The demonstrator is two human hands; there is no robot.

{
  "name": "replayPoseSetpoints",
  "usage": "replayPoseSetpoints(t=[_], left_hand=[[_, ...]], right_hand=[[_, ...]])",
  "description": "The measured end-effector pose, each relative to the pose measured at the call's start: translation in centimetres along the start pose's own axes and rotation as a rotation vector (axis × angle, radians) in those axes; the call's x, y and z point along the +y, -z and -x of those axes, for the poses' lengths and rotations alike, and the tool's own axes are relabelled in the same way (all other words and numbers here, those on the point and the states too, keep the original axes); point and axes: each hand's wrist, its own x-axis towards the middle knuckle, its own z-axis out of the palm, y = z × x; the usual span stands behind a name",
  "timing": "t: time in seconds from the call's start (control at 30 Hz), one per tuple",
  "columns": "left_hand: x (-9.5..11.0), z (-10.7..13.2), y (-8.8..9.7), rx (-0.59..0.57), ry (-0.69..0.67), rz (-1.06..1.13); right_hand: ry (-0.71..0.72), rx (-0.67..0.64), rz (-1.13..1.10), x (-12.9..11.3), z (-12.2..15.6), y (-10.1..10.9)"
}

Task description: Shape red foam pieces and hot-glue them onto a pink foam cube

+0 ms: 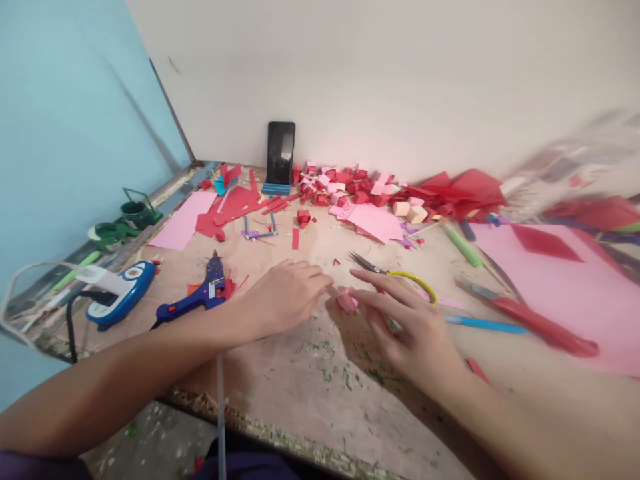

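Observation:
A small folded pink paper piece [347,300] lies on the table between my two hands. My right hand [407,320] is stretched out over the table, fingers apart, with a fingertip at the right side of the pink piece. Its thumb is partly hidden. To the left, my left hand [285,293] rests palm down, fingers loosely extended and pointing right, apart from the pink piece; the underside is out of sight. Just beyond my right hand are scissors [370,262] with yellow handles, partly covered by its fingers. A blue glue gun [200,293] lies beyond my left forearm.
Red and pink paper cubes [345,187] are heaped at the back beside a phone [281,153] on a stand. A red-handled knife [540,323], a blue pen [485,325] and pink sheets [610,300] lie right. A blue-and-white device [123,293] stands left.

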Motion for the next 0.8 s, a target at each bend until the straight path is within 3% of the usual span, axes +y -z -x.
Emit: replayPoseSetpoints(t=[0.13, 0.33, 0.5, 0.63, 0.8], left_hand=[[-0.4, 0.1, -0.3, 0.045, 0.015, 0.037], [-0.5, -0.1, 0.1, -0.034, -0.028, -0.027], [-0.6, -0.6, 0.9, -0.018, 0.051, 0.027], [-1.2, -1.0, 3.9, 0.101, 0.189, 0.042], [-3.7, -0.3, 10.7, 0.346, 0.394, 0.091]], right_hand=[[0.016, -0.017, 0.031, -0.3, -0.1, 0.3], [0.060, 0.019, 0.075, 0.2, -0.3, 0.0], [0.040, 0.076, 0.062, 0.5, -0.6, 0.1], [0.034, 0.099, 0.047, 0.2, -0.8, 0.3], [-0.028, 0.082, 0.009, 0.3, -0.6, 0.1]])
